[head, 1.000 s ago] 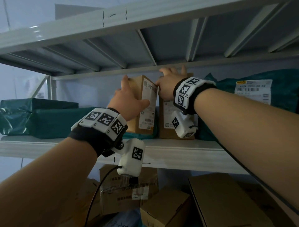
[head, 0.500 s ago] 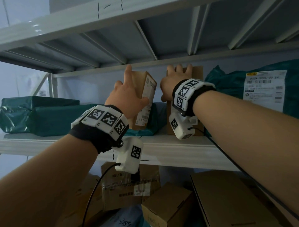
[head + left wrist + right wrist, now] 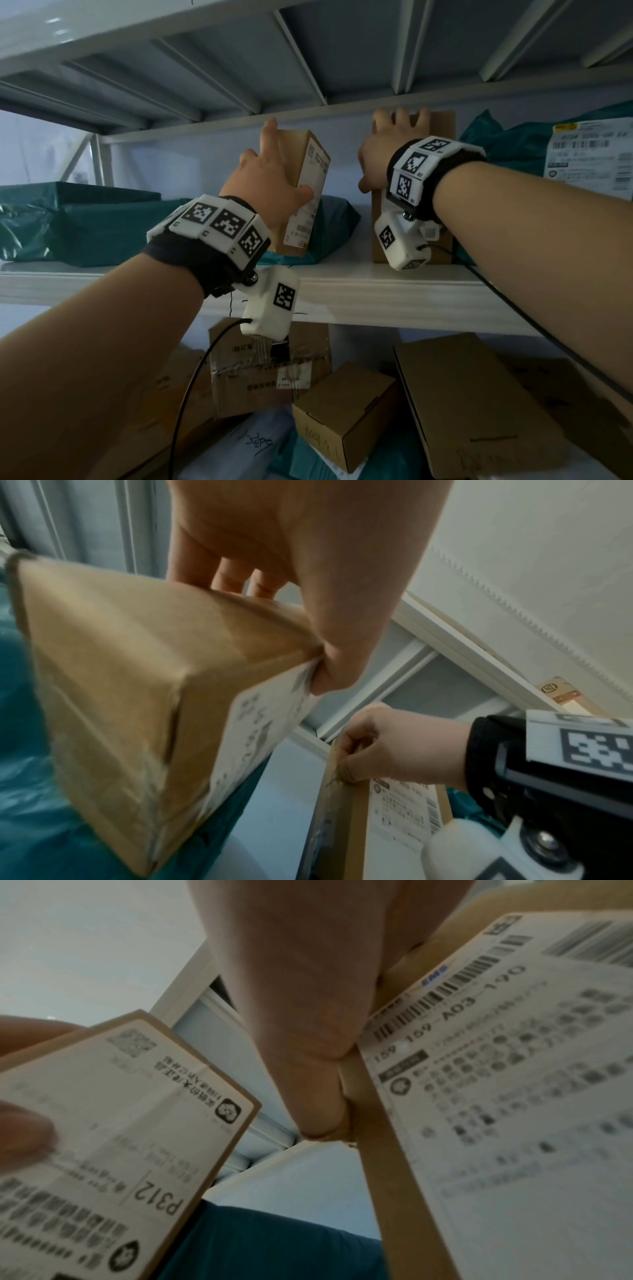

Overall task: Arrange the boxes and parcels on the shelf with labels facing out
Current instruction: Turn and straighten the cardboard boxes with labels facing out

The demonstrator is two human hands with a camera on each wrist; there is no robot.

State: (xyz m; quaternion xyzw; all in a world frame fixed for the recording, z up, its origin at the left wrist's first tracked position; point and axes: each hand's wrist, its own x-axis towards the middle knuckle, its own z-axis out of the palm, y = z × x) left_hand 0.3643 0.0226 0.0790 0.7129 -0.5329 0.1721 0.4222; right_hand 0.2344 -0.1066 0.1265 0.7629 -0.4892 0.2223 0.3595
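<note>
My left hand [image 3: 270, 181] grips a narrow brown box [image 3: 303, 192] with a white label, tilted, its lower end on a teal parcel [image 3: 329, 233] on the white shelf [image 3: 376, 291]. In the left wrist view the thumb presses the label face of this narrow box [image 3: 137, 696] and the fingers curl over the far side. My right hand [image 3: 387, 150] holds the top left corner of a taller brown box [image 3: 442, 130] standing upright on the shelf. Its label [image 3: 514, 1083] faces me. The narrow box's label [image 3: 113, 1137] reads P312.
Teal parcels [image 3: 75, 222] lie at the shelf's left end. A large teal parcel with a white label [image 3: 589, 150] stands at the right. Below the shelf are several cardboard boxes [image 3: 346, 411] and soft parcels. The upper shelf's underside [image 3: 308, 51] is close above the boxes.
The two boxes have come apart: my left hand has tilted and moved the narrow box leftward, and my right hand has kept the taller box upright, leaving a gap between them.
</note>
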